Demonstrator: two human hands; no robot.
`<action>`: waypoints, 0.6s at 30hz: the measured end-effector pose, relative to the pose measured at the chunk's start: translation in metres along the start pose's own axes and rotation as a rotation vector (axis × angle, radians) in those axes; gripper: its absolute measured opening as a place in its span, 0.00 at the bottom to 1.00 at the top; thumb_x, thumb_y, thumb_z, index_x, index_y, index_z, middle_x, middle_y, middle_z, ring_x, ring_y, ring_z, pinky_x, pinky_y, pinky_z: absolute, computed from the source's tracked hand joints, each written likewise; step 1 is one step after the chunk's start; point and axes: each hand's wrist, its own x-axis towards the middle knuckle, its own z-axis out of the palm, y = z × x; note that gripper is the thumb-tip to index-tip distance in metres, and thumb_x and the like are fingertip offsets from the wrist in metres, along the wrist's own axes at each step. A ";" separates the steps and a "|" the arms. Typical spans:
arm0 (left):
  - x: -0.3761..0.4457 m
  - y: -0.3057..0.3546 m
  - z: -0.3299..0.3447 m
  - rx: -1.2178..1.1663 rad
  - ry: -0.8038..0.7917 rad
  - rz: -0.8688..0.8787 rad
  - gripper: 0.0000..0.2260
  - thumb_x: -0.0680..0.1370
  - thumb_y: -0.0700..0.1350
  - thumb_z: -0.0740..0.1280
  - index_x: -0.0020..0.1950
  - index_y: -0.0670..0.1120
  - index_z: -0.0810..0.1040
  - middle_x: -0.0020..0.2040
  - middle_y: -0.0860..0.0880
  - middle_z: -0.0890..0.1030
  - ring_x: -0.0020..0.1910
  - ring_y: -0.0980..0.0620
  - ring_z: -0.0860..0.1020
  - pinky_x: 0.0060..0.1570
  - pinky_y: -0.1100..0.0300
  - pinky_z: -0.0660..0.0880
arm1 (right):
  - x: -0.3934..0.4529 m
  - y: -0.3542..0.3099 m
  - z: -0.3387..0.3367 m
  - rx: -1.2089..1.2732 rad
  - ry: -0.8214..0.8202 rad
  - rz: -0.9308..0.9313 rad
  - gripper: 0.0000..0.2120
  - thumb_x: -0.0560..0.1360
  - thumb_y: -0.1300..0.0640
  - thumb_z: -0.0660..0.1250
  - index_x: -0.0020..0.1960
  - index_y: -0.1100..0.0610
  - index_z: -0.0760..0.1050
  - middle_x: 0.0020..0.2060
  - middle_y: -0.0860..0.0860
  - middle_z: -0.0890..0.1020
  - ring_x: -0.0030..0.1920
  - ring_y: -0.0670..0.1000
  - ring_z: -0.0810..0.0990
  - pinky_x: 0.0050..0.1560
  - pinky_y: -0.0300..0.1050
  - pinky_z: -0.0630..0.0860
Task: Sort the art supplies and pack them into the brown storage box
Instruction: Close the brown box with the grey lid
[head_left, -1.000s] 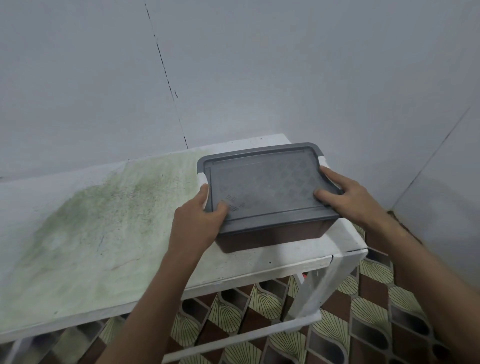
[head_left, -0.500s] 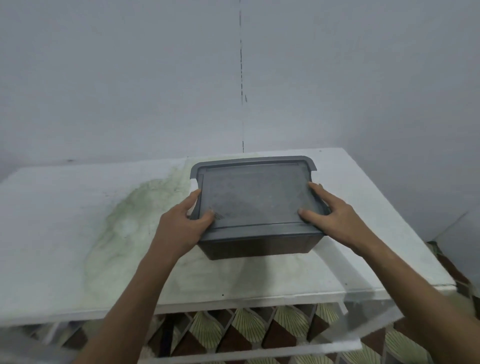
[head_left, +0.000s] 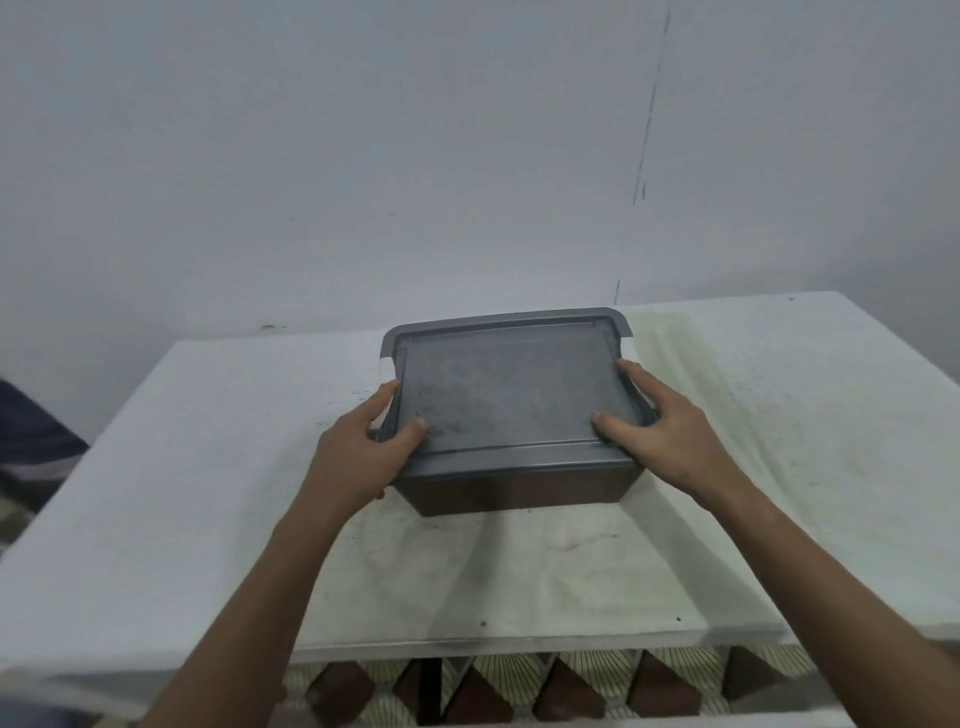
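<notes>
Brown plastic storage box with a closed grey lid sat mid-table on the stained white table. Left hand gripped its 9 o'clock edge, right hand its 3 o'clock edge, thumbs on the lid.

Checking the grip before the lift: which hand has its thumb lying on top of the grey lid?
Both: left hand and right hand each rest a thumb on the grey plastic lid.
</notes>
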 end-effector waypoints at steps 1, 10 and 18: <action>0.000 -0.007 -0.006 -0.042 -0.025 -0.004 0.30 0.72 0.61 0.69 0.73 0.63 0.63 0.68 0.53 0.73 0.54 0.48 0.79 0.35 0.57 0.81 | 0.001 -0.004 0.008 0.008 0.006 -0.006 0.33 0.71 0.49 0.73 0.73 0.45 0.65 0.70 0.42 0.69 0.59 0.40 0.69 0.59 0.34 0.65; 0.011 -0.029 -0.016 0.046 -0.011 0.062 0.39 0.69 0.68 0.66 0.77 0.57 0.57 0.73 0.53 0.65 0.69 0.51 0.67 0.64 0.54 0.69 | 0.014 -0.005 0.016 0.041 -0.309 -0.028 0.55 0.56 0.39 0.80 0.76 0.40 0.53 0.67 0.34 0.66 0.63 0.40 0.72 0.56 0.30 0.72; 0.073 -0.016 -0.022 0.019 -0.024 0.116 0.33 0.74 0.60 0.67 0.76 0.53 0.61 0.70 0.53 0.68 0.60 0.57 0.68 0.60 0.60 0.68 | 0.075 -0.020 0.034 0.018 -0.245 -0.050 0.51 0.59 0.44 0.79 0.75 0.41 0.56 0.58 0.30 0.69 0.58 0.40 0.74 0.57 0.34 0.70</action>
